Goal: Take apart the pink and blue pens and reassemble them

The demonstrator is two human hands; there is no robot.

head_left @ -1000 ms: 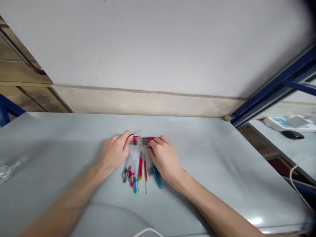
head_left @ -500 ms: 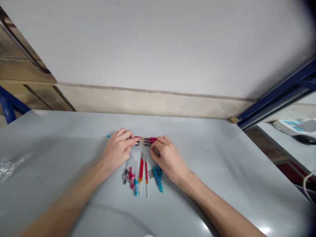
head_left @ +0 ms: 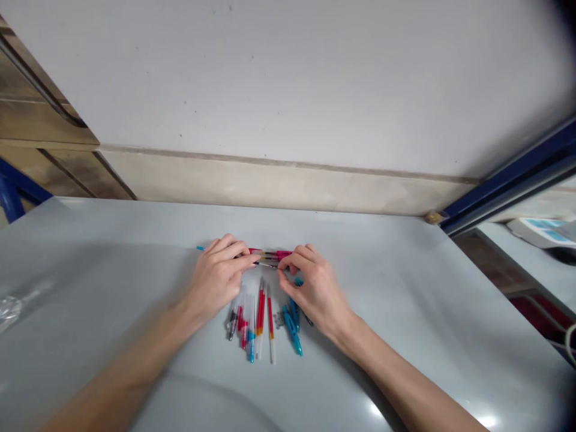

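Note:
My left hand [head_left: 220, 273] is closed over several pens lying crosswise on the table, its thumb and index finger together at a thin dark pen refill [head_left: 266, 264]. My right hand [head_left: 312, 282] pinches the other end of this refill between thumb and index finger. Just behind it, pink pen parts [head_left: 283, 254] and more thin refills lie side by side, partly covered by both hands. A blue tip [head_left: 200, 248] sticks out left of my left hand. Nearer to me are red refills [head_left: 261, 309], clear pen barrels with coloured clips [head_left: 243, 330] and teal pen parts [head_left: 292, 330].
Small clear grey pieces [head_left: 279, 320] lie beside the teal parts. A crumpled clear plastic piece [head_left: 9, 312] is at the left edge of the grey table [head_left: 396, 360]. A wall [head_left: 288, 186] runs behind it. Blue posts [head_left: 517, 162] stand at the sides.
My right hand has shifted slightly, and its fingertips now pinch the refill's end more visibly. My left hand stays over the pens. The whole view has moved a little.

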